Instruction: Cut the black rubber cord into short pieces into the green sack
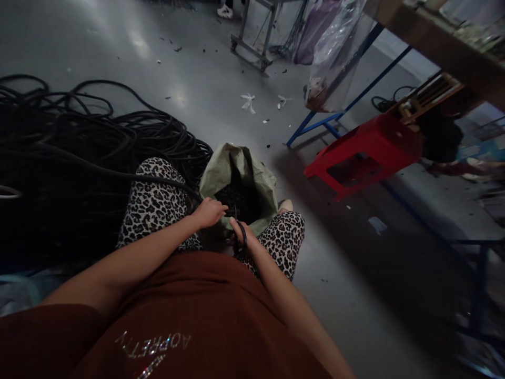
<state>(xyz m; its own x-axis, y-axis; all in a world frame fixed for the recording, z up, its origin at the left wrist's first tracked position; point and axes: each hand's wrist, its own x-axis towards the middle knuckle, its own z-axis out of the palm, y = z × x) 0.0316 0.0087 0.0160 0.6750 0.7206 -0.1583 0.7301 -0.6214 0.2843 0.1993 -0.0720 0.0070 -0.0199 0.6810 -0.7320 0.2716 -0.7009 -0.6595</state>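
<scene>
My left hand (209, 212) is closed on a black rubber cord (158, 180), which runs in over my left knee from the left. In my right hand (250, 239) is a pair of scissors with black handles (244, 235); the blades point toward the cord's end by my left fingertips. Both hands are over the near rim of an open pale green woven sack (265, 181) between my knees. Dark small pieces (246, 202) lie inside it, too dim to make out singly. Whether the blades touch the cord I cannot tell.
A large heap of black cord (118, 137) covers the floor on the left. To the right are a red plastic stool (371, 129) tipped on its side and a blue-legged table (434, 31) with a clear plastic bag (335, 58) hanging. White scraps (248, 102) dot the floor.
</scene>
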